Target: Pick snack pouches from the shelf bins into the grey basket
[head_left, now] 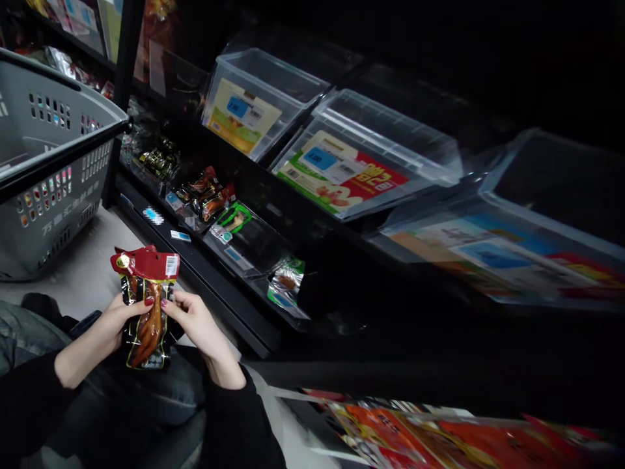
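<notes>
In front of my lap I hold packaged chicken feet, a vacuum pack in black and gold with a red top and a barcode. Through its clear window a glossy brown foot shows. My left hand grips the left edge, thumb on the front. At the right edge my right hand pinches the pack, its thumb also on the front. The fingers behind the pack are hidden. Just beyond, on the low shelf, lie similar dark red packs and a green-edged pack.
A grey shopping basket stands at the left, on the floor or something hidden. Clear plastic bins with price labels line the upper shelf. Blurred red and orange packets lie at lower right. A dark shelf edge runs beside my right hand.
</notes>
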A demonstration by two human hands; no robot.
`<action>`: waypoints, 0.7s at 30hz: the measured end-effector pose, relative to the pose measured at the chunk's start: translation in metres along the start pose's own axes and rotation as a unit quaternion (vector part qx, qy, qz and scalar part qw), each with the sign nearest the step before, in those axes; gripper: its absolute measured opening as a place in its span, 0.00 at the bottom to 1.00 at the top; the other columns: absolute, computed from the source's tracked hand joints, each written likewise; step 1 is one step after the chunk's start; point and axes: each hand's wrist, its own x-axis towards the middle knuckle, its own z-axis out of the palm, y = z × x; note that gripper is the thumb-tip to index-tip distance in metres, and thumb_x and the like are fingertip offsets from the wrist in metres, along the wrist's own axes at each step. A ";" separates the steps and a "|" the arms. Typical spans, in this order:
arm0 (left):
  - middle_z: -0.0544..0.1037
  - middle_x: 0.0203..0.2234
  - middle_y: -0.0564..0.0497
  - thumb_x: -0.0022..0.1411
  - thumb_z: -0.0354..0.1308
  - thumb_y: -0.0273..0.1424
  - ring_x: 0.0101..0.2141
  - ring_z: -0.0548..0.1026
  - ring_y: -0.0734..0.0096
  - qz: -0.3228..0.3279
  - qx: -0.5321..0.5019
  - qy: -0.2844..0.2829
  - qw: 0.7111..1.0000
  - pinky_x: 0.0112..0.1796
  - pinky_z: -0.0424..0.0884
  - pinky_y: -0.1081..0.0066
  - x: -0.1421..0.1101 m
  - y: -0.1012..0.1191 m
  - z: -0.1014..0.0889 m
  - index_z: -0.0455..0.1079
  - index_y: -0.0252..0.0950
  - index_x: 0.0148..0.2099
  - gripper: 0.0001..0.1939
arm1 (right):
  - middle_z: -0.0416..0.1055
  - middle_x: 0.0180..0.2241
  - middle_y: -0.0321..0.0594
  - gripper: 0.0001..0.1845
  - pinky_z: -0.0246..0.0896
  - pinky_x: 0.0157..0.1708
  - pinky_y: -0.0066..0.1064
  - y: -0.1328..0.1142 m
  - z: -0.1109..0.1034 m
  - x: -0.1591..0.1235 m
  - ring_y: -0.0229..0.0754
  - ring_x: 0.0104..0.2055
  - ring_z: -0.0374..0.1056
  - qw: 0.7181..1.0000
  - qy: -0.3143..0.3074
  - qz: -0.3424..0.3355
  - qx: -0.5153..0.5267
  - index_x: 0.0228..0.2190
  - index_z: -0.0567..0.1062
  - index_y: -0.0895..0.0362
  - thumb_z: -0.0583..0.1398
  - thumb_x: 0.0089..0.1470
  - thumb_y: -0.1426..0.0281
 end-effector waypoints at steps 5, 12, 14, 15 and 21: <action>0.80 0.26 0.50 0.49 0.61 0.35 0.26 0.77 0.69 -0.032 -0.028 0.031 0.999 0.30 0.73 0.73 0.001 0.000 0.001 0.71 0.34 0.38 0.13 | 0.69 0.23 0.34 0.07 0.58 0.35 0.30 -0.003 -0.002 -0.003 0.40 0.31 0.65 0.988 0.047 -0.055 0.139 0.23 0.73 0.58 0.62 0.42 0.66; 0.79 0.35 0.45 0.53 0.57 0.34 0.30 0.77 0.64 -0.050 -0.038 -0.016 0.998 0.31 0.73 0.69 -0.002 0.008 0.003 0.65 0.35 0.51 0.22 | 0.73 0.35 0.38 0.20 0.62 0.39 0.43 -0.012 -0.018 -0.011 0.48 0.41 0.67 0.928 0.119 -0.036 0.350 0.40 0.71 0.49 0.53 0.49 0.54; 0.79 0.36 0.43 0.53 0.57 0.34 0.33 0.77 0.62 -0.055 -0.040 -0.021 0.997 0.34 0.73 0.67 -0.002 0.008 0.003 0.64 0.33 0.52 0.24 | 0.73 0.34 0.40 0.23 0.63 0.37 0.43 -0.012 -0.023 -0.009 0.49 0.41 0.68 0.933 0.118 -0.014 0.339 0.40 0.72 0.51 0.51 0.49 0.51; 0.79 0.37 0.43 0.53 0.58 0.34 0.34 0.77 0.61 -0.056 -0.041 -0.022 0.997 0.35 0.73 0.67 -0.001 0.008 0.002 0.64 0.33 0.52 0.24 | 0.73 0.34 0.41 0.25 0.64 0.36 0.42 -0.011 -0.025 -0.008 0.49 0.40 0.68 0.937 0.123 -0.004 0.328 0.39 0.72 0.52 0.50 0.49 0.50; 0.79 0.33 0.43 0.55 0.56 0.33 0.33 0.77 0.61 -0.068 -0.047 -0.008 0.997 0.33 0.74 0.66 -0.001 0.008 0.003 0.64 0.33 0.52 0.22 | 0.73 0.31 0.45 0.29 0.66 0.31 0.37 -0.008 -0.036 -0.006 0.46 0.35 0.69 0.956 0.114 0.009 0.269 0.35 0.73 0.58 0.47 0.48 0.49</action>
